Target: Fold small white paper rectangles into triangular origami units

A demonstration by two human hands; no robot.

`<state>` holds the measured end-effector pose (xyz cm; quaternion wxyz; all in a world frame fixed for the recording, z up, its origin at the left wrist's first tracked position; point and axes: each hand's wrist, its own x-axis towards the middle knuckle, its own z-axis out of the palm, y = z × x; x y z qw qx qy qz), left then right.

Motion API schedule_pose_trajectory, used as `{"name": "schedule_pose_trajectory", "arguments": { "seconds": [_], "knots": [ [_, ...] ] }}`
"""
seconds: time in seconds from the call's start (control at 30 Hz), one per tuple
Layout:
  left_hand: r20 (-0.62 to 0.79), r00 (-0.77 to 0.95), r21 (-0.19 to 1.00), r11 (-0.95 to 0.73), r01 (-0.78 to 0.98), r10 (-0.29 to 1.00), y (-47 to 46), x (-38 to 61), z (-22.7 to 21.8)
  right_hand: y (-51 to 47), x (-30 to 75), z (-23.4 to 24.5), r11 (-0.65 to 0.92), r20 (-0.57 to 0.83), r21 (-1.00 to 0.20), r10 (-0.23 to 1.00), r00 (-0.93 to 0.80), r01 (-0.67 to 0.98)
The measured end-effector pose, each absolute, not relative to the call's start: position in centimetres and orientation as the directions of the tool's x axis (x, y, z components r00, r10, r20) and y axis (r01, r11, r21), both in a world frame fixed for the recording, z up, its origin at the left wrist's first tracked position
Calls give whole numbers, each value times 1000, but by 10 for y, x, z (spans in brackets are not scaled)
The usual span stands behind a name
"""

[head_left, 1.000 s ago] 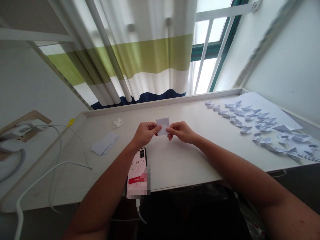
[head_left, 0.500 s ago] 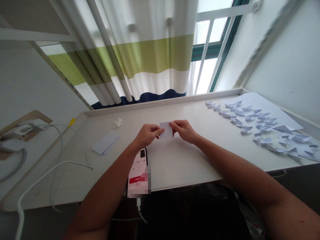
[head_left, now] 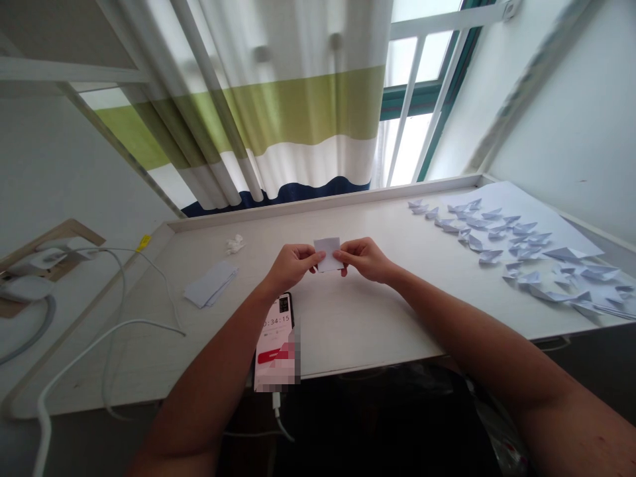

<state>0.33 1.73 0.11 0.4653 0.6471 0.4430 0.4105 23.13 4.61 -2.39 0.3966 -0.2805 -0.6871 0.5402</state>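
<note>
A small white piece of paper (head_left: 328,248), roughly square, is held up just above the white desk (head_left: 358,331). My left hand (head_left: 297,264) pinches its left edge between thumb and fingers. On the other side, my right hand (head_left: 365,258) grips the right edge the same way, thumb in front. The fingers behind the paper are mostly hidden. Close below my left forearm lies a phone (head_left: 273,374) with a timer on its screen and a white cable plugged in.
Many small folded paper boats (head_left: 491,257) spread over the desk's right side, by a large white sheet (head_left: 536,205). A stack of paper slips (head_left: 211,283) and a crumpled tissue (head_left: 235,244) lie at left. White cables (head_left: 119,328) run along the left edge to plugs (head_left: 47,260).
The paper has shifted slightly left and up in my hands. My right thumb has slid from its top right corner down to the middle of its right edge.
</note>
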Motion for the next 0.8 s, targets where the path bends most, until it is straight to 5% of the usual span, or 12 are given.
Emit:
{"name": "schedule_pose_trajectory", "arguments": {
  "seconds": [0.33,0.8],
  "knots": [
    [132,259,989,-144,27,957,17,5,0,50,228,-30,53,220,-937,857,-467,-344],
    [202,280,973,-225,51,939,16,4,1,53,230,-32,35,211,-944,828,-519,-328]
  ]
}}
